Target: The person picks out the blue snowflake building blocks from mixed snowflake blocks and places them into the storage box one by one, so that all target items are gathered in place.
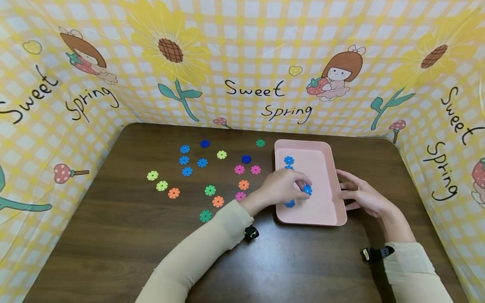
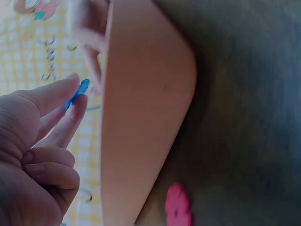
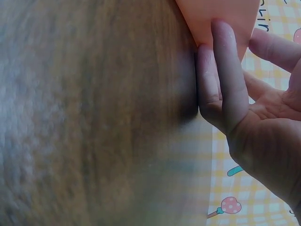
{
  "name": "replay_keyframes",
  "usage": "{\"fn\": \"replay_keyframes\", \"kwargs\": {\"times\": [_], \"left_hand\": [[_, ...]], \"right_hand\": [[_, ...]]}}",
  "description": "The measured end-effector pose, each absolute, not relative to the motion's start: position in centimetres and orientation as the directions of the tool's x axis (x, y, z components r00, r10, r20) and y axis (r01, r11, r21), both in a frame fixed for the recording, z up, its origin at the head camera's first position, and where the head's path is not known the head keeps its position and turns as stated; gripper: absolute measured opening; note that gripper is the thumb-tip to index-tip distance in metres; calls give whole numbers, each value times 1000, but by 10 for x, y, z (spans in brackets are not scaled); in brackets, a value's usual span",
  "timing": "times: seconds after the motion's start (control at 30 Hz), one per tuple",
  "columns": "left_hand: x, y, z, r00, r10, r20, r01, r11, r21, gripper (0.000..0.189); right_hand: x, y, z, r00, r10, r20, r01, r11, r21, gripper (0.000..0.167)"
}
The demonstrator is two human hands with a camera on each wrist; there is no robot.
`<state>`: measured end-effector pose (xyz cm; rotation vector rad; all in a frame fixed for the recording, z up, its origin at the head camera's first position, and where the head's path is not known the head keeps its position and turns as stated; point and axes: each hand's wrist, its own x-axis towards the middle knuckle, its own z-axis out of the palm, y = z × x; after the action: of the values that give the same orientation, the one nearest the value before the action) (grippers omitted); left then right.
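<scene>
My left hand [image 1: 280, 185] reaches over the pink tray [image 1: 333, 210] and pinches a blue notched plastic disc [image 1: 307, 190] between thumb and fingertips. In the left wrist view that blue disc [image 2: 82, 89] stands on edge at the fingertips, while the other fingers curl into the palm. Below the hand, several blue discs [image 1: 289, 160] lie in a column along the tray's left side, some hidden by it. At the tray's right wall is my right hand [image 1: 365, 195], fingers spread. Its fingertips [image 3: 223, 35] touch the outer wall in the right wrist view.
Left of the tray, loose discs are scattered on the brown table [image 1: 113, 235]: blue, dark blue [image 1: 205, 144], yellow-green [image 1: 153, 175], orange [image 1: 174, 193], green [image 1: 206, 216] and pink [image 1: 255, 169]. A yellow checked cloth [image 1: 246, 50] walls the table at the back and sides.
</scene>
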<state>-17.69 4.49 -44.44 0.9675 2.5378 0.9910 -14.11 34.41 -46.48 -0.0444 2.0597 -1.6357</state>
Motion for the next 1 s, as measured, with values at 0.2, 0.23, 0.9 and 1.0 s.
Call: {"fn": "replay_keyframes", "kwargs": {"times": [0.2,0.23,0.9,1.0], "left_hand": [[-167,67,-455,-701,710,-63,557,601,574,27],[-166,69,-457,-695,716,-72,571,610,550,26],[-159,65,-456,-728,685,-14,611,658,441,36],[-160,56,-450,-744,668,18,597,652,467,38]], "right_hand": [[-140,343,-462,-871,-341,-353,273,261,-926,82],[-140,343,-462,-871,-340,-354,275,260,-926,82],[-140,343,-463,-867,-337,-366,288,260,-922,83],[-140,344,-463,-867,-335,-368,289,263,-921,83]]}}
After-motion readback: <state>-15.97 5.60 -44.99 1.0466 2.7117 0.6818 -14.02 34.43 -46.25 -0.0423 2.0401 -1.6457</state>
